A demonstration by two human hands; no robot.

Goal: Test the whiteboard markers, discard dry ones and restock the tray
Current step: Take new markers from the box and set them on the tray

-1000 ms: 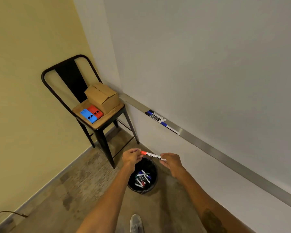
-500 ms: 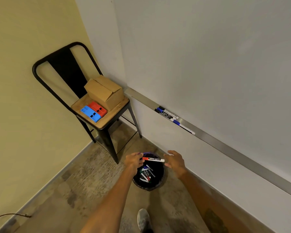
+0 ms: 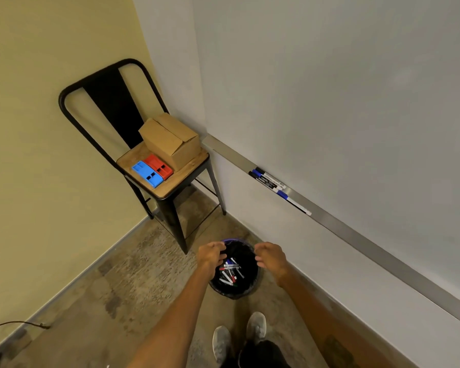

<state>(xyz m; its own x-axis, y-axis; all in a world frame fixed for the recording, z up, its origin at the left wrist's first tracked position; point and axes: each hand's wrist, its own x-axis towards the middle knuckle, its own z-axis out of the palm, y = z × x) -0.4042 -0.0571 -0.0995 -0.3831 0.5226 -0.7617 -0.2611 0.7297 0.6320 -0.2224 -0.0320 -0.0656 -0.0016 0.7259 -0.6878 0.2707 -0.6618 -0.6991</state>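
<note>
The left hand [image 3: 209,255] and right hand [image 3: 271,257] are held forward and down, slightly apart, with fingers [image 3: 259,258] loosely curled.

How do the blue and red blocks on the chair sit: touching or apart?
Touching. The head view shows the blue block flush against the red block, no gap between them.

Brushed metal tray [image 3: 383,253] — dull sheen; matt cardboard box [image 3: 170,144] on wooden chair seat [image 3: 181,179]; rough concrete floor [image 3: 117,282]; glossy bin liner [image 3: 246,257].
</note>
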